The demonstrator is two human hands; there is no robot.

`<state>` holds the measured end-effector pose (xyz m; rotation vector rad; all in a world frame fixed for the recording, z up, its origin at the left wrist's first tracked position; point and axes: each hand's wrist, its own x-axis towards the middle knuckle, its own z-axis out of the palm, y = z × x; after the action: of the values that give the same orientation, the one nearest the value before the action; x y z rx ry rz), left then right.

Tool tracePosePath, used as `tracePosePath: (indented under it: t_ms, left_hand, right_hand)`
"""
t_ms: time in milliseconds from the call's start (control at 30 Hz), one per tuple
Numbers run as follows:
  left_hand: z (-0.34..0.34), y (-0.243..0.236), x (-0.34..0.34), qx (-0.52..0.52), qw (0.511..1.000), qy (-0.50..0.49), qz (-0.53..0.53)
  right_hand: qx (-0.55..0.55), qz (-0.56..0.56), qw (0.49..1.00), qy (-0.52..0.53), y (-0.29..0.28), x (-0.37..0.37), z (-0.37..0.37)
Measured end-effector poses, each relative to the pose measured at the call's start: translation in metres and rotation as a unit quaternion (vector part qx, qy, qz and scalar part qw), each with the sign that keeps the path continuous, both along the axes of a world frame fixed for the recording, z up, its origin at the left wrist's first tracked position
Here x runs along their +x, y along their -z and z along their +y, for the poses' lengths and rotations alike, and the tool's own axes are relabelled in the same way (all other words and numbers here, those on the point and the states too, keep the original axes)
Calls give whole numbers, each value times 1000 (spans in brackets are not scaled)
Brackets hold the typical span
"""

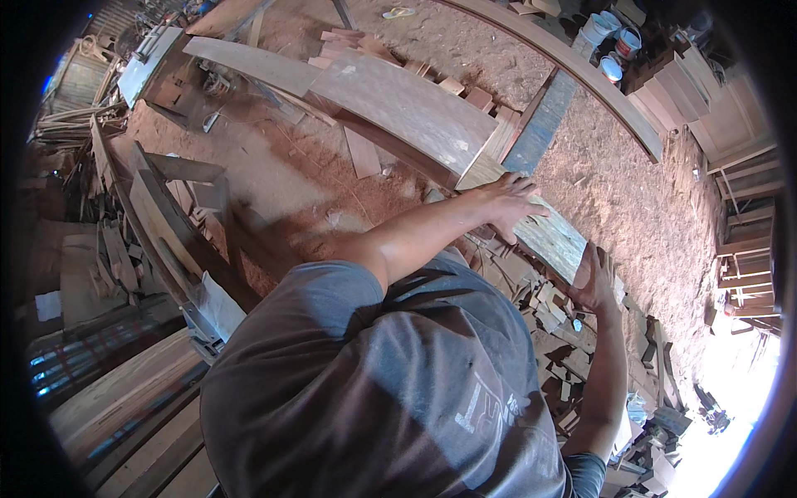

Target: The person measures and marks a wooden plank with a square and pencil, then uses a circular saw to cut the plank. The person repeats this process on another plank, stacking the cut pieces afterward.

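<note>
A short, pale wooden board (551,241) lies in front of me, running down to the right from the end of a wide bench top (407,104). My left hand (508,204) is laid across this board, its fingers over the top toward the far edge and its thumb at the near edge. At the board's lower right end, my right hand (593,280) is closed around the corner. The underside of the board is hidden, and I cannot tell whether it rests on the bench.
Wood offcuts (544,307) are heaped below the board. A blue-grey plank (540,124) juts out beyond the bench. A long curved beam (573,66) crosses the far side, near several buckets (610,66). To my left stands a wooden frame (158,216).
</note>
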<state>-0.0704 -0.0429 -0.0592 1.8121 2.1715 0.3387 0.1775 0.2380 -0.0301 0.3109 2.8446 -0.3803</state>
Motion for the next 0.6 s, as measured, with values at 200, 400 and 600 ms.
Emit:
tracePosePath:
  t_ms: [200, 400, 600]
  left_hand:
    - [0, -6, 0, -10, 1000, 1, 3]
    - [-2, -11, 3, -18, 1000, -4, 5]
    - [-1, -26, 35, -25, 999, -2, -32]
  right_hand:
    - [8, 0, 1000, -2, -1, -1, -2]
    - [6, 30, 999, -11, 2, 4, 0]
    - [51, -40, 998, 1, -10, 21, 0]
